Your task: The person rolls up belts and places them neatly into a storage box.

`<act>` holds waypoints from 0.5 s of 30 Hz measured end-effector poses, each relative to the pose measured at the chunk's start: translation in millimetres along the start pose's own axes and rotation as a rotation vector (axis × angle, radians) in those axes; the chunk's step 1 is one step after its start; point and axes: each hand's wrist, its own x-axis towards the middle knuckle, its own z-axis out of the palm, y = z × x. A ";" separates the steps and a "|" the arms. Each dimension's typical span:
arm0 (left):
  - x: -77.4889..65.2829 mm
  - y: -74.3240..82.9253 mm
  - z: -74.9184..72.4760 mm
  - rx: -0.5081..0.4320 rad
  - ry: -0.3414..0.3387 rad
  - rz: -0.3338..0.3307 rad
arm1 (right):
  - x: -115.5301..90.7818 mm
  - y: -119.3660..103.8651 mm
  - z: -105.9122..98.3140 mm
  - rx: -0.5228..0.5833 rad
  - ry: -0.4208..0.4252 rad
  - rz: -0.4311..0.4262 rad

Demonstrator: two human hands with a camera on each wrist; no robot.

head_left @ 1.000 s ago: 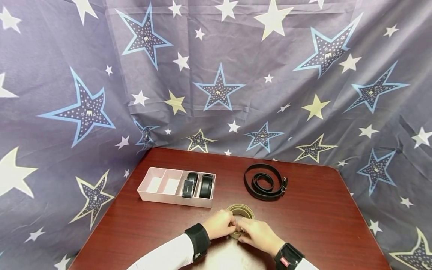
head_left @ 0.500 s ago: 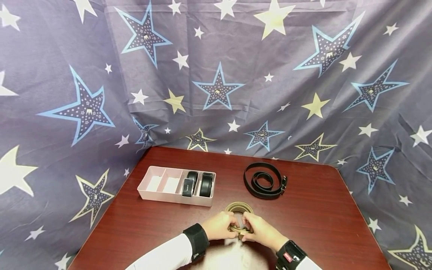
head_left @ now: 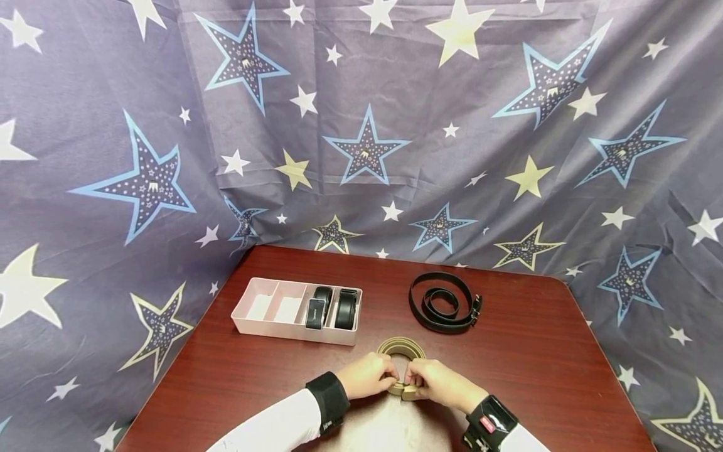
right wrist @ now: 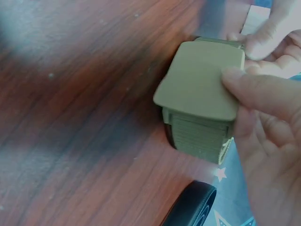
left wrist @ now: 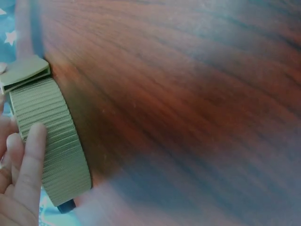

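A khaki webbing belt lies coiled on the table near its front edge. Its flat plate buckle faces my body, at the near side of the coil. My right hand pinches this buckle, thumb on the outer face and fingers inside the ring. From the left, my left hand grips the near-left part of the coil. In the left wrist view one of its digits lies against the ribbed webbing. The fingertips inside the coil are partly hidden.
A pale pink divided box stands at the left, with rolled black belts in its two right compartments. Behind my right hand lies a loosely coiled black belt with a metal buckle. Star-printed cloth hangs around the table.
My hands were close together inside the near rim of the coil; now they are slightly apart. The buckle has come into view, in my right fingers. The box and black belts stay put.
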 end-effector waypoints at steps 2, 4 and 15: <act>1.1 -0.1 -2.5 0.050 0.007 0.000 | -1.8 0.1 -1.1 -0.062 0.025 -0.011; 2.5 -0.7 -6.1 0.099 0.004 -0.018 | -4.1 0.7 -1.7 -0.111 0.044 -0.022; 22.7 -10.5 -19.3 0.210 0.078 -0.136 | -7.9 7.8 -1.1 -0.029 0.070 -0.024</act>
